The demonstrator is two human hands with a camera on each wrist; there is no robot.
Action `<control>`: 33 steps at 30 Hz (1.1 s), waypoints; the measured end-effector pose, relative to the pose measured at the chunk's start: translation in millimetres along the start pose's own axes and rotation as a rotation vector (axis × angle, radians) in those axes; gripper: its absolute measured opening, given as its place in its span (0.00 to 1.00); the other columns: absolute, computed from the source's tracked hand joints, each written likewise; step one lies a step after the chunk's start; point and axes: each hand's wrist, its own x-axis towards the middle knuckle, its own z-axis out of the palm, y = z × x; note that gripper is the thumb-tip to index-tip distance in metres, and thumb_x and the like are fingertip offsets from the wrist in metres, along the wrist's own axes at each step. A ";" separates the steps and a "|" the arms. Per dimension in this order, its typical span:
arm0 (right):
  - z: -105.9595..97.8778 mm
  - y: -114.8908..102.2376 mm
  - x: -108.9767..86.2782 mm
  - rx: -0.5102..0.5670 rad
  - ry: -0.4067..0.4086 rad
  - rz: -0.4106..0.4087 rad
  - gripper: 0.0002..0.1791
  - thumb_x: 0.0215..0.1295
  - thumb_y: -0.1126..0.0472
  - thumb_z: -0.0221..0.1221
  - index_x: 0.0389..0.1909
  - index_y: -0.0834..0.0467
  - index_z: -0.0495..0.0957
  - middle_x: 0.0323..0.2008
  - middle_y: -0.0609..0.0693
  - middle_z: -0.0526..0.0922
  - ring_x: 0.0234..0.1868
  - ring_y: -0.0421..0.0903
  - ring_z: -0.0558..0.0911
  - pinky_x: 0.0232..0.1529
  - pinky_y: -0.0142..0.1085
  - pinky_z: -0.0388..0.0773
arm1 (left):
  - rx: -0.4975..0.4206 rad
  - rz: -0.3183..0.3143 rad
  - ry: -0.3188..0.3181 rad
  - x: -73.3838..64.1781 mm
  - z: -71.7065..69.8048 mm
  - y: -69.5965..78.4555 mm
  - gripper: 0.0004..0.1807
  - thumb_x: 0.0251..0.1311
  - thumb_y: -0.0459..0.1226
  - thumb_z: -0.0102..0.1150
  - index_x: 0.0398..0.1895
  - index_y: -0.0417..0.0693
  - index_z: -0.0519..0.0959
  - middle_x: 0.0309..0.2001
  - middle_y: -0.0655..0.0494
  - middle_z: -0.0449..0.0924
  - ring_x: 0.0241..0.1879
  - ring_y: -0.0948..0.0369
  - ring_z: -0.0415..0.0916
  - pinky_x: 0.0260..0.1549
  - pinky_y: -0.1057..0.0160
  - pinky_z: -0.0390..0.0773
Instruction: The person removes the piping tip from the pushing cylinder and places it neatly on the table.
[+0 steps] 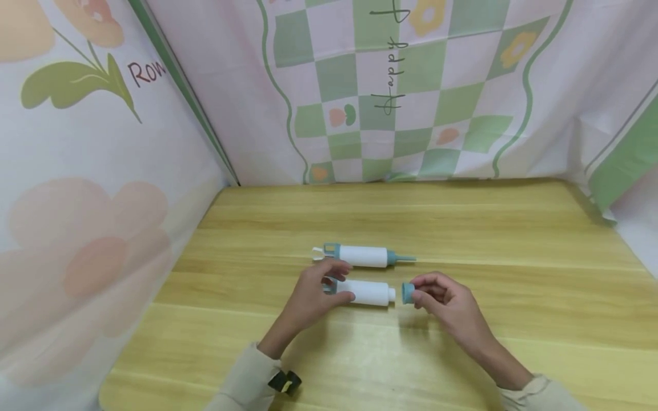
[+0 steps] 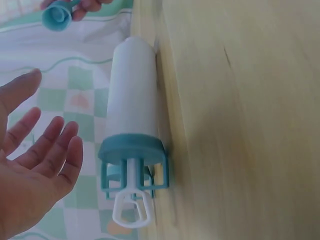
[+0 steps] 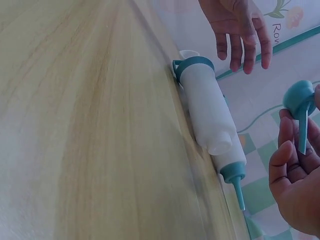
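Observation:
Two white plunger-type dispensers with teal ends lie side by side on the table. The near dispenser (image 1: pixel 371 293) shows a bare white neck toward the right. The far dispenser (image 1: pixel 362 256) has a teal nozzle on its right end. With thumb and fingers my right hand (image 1: pixel 454 302) pinches a teal nozzle cap (image 3: pixel 298 96), held just off the bare neck. In the head view its hollow side faces the neck, and the thin spout shows in the right wrist view. My left hand (image 1: pixel 310 294) hovers over the near dispenser's handle end, fingers loosely bent and apart from the tube.
The light wooden table (image 1: pixel 514 240) reaches out to both sides. A printed cloth (image 1: pixel 390 154) with green checks hangs behind the back edge, and a flowered cloth (image 1: pixel 103 148) covers the left side. A dark strap (image 1: pixel 285 382) sits at the left sleeve.

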 end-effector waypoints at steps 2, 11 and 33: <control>0.5 0.2 0.5 0.003 -0.001 -0.012 0.10 0.70 0.69 0.60 0.49 0.68 0.77 0.36 0.54 0.85 0.33 0.45 0.84 0.34 0.35 0.81 | 0.010 0.021 -0.009 0.7 1.0 3.1 0.24 0.50 0.29 0.76 0.52 0.39 0.79 0.47 0.45 0.82 0.44 0.50 0.82 0.41 0.52 0.82; 3.6 -1.4 1.7 0.011 -0.008 -0.008 0.10 0.70 0.68 0.60 0.49 0.68 0.77 0.38 0.55 0.85 0.34 0.48 0.84 0.36 0.36 0.82 | -0.065 0.010 -0.013 2.7 9.5 6.7 0.24 0.50 0.28 0.75 0.52 0.37 0.79 0.47 0.40 0.82 0.42 0.48 0.82 0.42 0.49 0.82; 12.8 -5.4 7.2 0.022 -0.002 0.012 0.10 0.68 0.68 0.62 0.46 0.69 0.77 0.36 0.56 0.85 0.33 0.46 0.84 0.36 0.37 0.82 | -0.134 0.017 -0.065 8.7 36.5 19.5 0.24 0.52 0.28 0.74 0.53 0.37 0.78 0.44 0.40 0.83 0.40 0.44 0.82 0.43 0.48 0.82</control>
